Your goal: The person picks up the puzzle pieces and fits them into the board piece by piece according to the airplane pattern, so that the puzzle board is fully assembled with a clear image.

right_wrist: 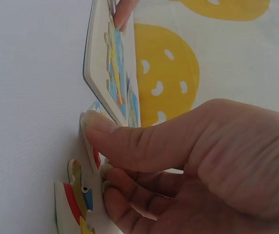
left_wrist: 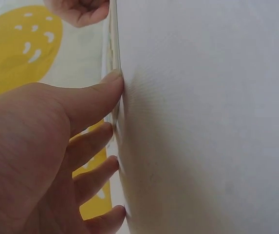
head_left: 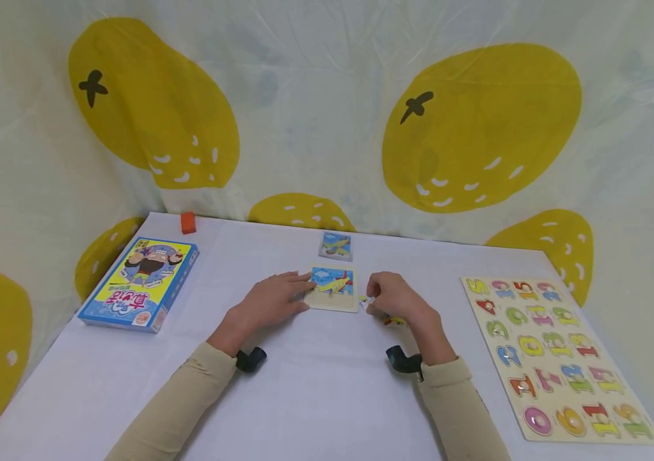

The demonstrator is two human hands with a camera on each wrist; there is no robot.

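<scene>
A small wooden puzzle board (head_left: 329,304) with a yellow airplane picture lies on the white table. My left hand (head_left: 272,298) rests at its left side, fingers extended, with fingertips on the board's edge and picture. Right of the board, my right hand (head_left: 398,298) pinches a small puzzle piece (right_wrist: 91,148) between thumb and curled fingers, low over the table. The thumb covers part of that piece. Just beneath the right hand lies a loose puzzle piece (right_wrist: 68,207) with red, yellow and blue on it, partly hidden by the hand in the head view.
Behind the board lies a small airplane picture tile (head_left: 335,246). A blue and yellow game box (head_left: 137,282) stands at the left, with an orange-red block (head_left: 187,223) beyond it. To the right is a number puzzle board (head_left: 551,404). A fruit-patterned cloth hangs around the table.
</scene>
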